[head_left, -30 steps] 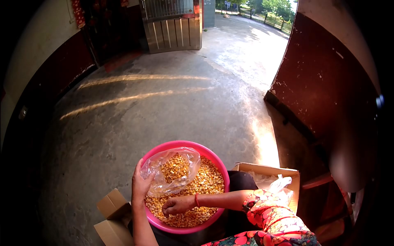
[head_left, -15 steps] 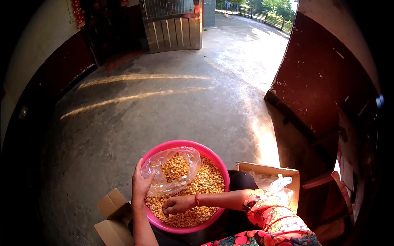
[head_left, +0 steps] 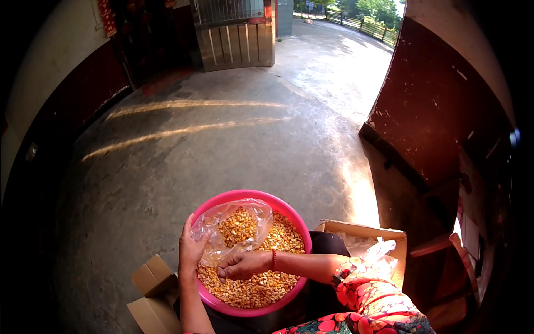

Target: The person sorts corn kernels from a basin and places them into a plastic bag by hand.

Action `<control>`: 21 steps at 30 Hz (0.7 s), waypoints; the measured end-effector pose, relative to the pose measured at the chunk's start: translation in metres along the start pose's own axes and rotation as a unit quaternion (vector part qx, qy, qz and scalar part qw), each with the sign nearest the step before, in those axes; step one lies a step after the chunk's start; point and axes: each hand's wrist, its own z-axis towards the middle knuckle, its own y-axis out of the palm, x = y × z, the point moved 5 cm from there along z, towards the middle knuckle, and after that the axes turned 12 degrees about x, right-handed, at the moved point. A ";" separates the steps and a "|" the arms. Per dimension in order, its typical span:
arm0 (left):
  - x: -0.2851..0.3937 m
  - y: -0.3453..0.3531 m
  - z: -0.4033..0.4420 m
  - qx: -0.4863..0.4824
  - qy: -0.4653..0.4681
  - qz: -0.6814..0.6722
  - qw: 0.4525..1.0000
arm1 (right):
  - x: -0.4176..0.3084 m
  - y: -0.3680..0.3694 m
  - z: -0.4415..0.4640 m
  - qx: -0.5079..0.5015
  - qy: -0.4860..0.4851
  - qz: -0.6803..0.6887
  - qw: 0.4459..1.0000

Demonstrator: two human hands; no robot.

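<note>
A pink basin [head_left: 306,238] holds a broad heap of yellow-orange corn kernels [head_left: 281,278]. Inside it, toward the far left, lies a clear plastic bag [head_left: 260,216] with its mouth spread and kernels showing within. My left hand [head_left: 192,247] grips the bag's left edge at the basin's rim, thumb on the inner side. Just in front of the bag, above the kernels, is my right hand [head_left: 243,266], its fingers curled closed and a red bead bracelet on the wrist. Whatever those fingers enclose is hidden from view.
To the right sits a cardboard box [head_left: 401,253] with clear plastic bags [head_left: 381,249] in it. Another cardboard box [head_left: 153,278] with raised flaps is at the lower left. A wooden chair or stool part [head_left: 431,245] is at the right. Concrete floor [head_left: 222,156] stretches toward a metal door [head_left: 236,44].
My right hand has risen slightly from over the kernels toward the bag, still closed. My left hand and the bag stay almost where they were.
</note>
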 end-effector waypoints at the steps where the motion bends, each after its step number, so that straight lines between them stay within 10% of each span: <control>1: 0.003 0.000 -0.001 0.001 0.000 0.000 1.000 | -0.009 -0.006 -0.002 0.010 -0.035 0.004 0.999; 6: 0.002 0.002 0.002 0.005 0.060 0.090 0.994 | -0.048 -0.051 -0.012 0.269 -0.151 0.077 0.948; 10: 0.007 0.004 -0.001 0.009 0.089 0.084 0.992 | -0.058 -0.070 -0.012 0.389 -0.374 -0.231 0.809; 11: 0.008 0.005 -0.001 0.007 0.075 0.078 0.994 | -0.055 -0.077 -0.013 0.377 -0.267 -0.370 0.806; 14: -0.012 0.003 0.002 0.018 0.040 0.045 0.998 | -0.090 -0.083 -0.039 0.408 -0.339 -0.450 0.718; 17: -0.025 -0.001 0.004 0.009 0.002 0.011 1.000 | -0.170 -0.123 -0.106 0.516 -0.406 -0.210 0.725; 21: -0.020 0.000 0.002 0.016 0.010 -0.037 0.999 | -0.276 -0.169 -0.219 0.596 -0.532 0.008 0.602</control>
